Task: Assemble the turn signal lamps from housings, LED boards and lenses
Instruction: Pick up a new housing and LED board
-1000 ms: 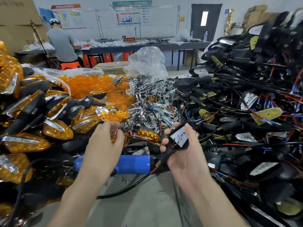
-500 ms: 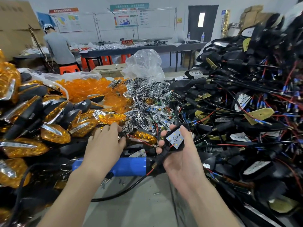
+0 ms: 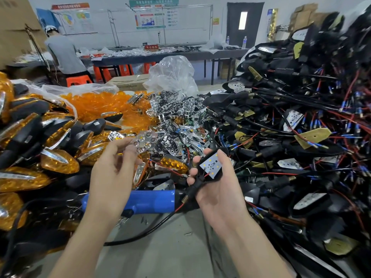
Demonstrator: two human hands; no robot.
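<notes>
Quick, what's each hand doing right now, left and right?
Left hand: pinching a shiny chrome reflector piece with round cups at its fingertips.
Right hand: gripping a black lamp housing with a white LED board inside.

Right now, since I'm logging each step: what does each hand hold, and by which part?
Left hand pinches a chrome reflector by its near edge. Right hand cradles a housing with its LED board, fingers and thumb round the sides.
</notes>
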